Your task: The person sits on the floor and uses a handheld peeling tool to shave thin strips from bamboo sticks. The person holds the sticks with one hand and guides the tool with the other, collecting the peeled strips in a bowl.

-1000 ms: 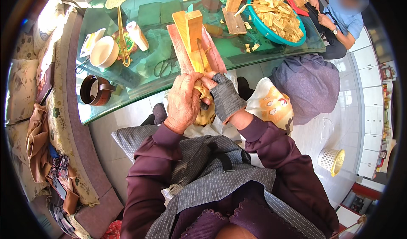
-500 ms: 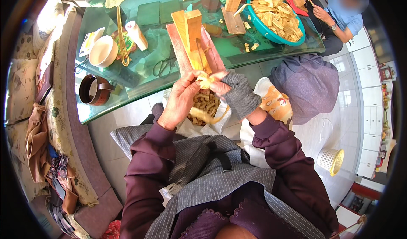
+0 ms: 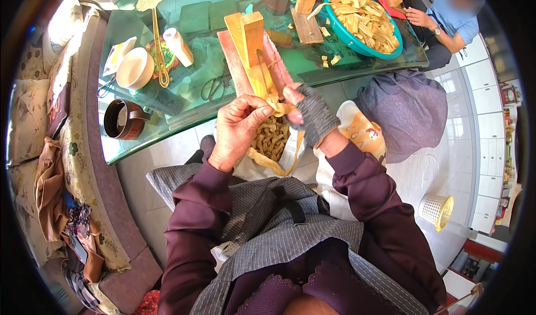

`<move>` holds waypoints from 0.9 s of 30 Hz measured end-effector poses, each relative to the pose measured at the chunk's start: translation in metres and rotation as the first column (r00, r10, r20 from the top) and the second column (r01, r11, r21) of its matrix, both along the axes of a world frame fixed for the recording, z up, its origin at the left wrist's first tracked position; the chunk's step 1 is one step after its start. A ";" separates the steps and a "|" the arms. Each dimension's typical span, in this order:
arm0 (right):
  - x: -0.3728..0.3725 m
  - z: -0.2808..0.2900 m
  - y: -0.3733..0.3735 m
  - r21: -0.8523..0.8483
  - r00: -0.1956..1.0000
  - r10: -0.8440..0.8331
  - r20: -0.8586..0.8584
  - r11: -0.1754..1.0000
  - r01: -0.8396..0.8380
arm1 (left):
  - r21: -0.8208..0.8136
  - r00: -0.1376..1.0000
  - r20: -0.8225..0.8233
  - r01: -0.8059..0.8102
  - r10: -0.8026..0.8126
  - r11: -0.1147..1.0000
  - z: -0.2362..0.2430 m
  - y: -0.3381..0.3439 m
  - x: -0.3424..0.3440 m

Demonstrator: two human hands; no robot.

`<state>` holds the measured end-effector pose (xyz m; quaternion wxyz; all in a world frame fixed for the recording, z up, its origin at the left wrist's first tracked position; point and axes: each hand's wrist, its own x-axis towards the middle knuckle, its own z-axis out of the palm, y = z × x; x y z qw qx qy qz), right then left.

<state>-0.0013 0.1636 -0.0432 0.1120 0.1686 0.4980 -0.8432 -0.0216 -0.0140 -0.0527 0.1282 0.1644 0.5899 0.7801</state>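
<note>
Between my two hands is a long, flat, pale yellow strip that looks like tofu skin. Its free length hangs in a loop below. The fingers of my left hand pinch the strip. My right hand, in a grey fingerless glove, has thumb and fingers closed on it too. Under them, many short knotted pieces fill a white bag at my lap. Just beyond my hands, an upright wooden block with a thin blade stands on a pink cloth at the table edge.
On the glass table are a teal basin of strips, a second wooden block stand, a bowl, a skimmer, scissors and a dark mug. Another person's hands work at far right.
My right hand has drawn slightly right and up, opening out the tied part of the strip. The hanging loop now droops lower. At far right, the other person's hands have shifted.
</note>
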 end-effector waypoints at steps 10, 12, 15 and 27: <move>-0.001 -0.029 0.015 0.565 0.902 0.110 -0.418 0.809 0.163 | -0.417 0.839 -0.542 -0.321 0.051 0.851 0.014 -0.005 -0.003; 0.006 -0.008 -0.004 0.461 0.990 0.101 -0.099 0.886 -0.044 | -0.497 0.741 -0.667 -0.368 -0.075 0.786 0.009 -0.003 0.001; 0.009 -0.015 -0.012 0.490 0.973 0.222 -0.068 0.857 -0.162 | -0.657 0.815 -0.541 -0.254 -0.209 0.710 0.001 -0.001 0.009; 0.039 0.064 -0.024 0.724 0.844 0.499 -0.198 0.654 -0.218 | -0.515 0.516 -0.816 -0.447 -0.260 0.731 0.004 -0.019 -0.020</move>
